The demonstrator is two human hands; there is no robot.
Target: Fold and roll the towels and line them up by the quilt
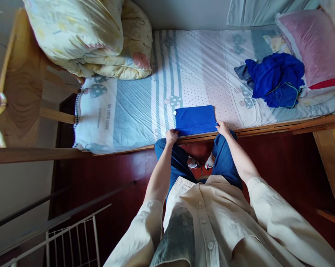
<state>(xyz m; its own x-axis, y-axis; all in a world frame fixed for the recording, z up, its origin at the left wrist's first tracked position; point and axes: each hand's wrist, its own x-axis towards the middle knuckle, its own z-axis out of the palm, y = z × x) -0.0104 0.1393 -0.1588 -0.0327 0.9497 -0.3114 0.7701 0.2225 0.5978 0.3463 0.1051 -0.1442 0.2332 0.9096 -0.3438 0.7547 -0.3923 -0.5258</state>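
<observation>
A blue cloth (195,118) lies flat as a rectangle at the front edge of the bed, with a fold line along its near side and a small white tag at its far left corner. My left hand (172,136) pinches its near left corner. The near right corner is held between the closed fingers of my right hand (222,128). Farther right on the bed, a crumpled heap of blue fabric (277,78) rests beside a pink pillow (313,42).
A bulky yellow quilt (100,40) is piled at the bed's left end, near a wooden end board (24,81). The bed's wooden rail (267,129) runs just in front of my knees. A white metal rack (73,241) stands at the lower left.
</observation>
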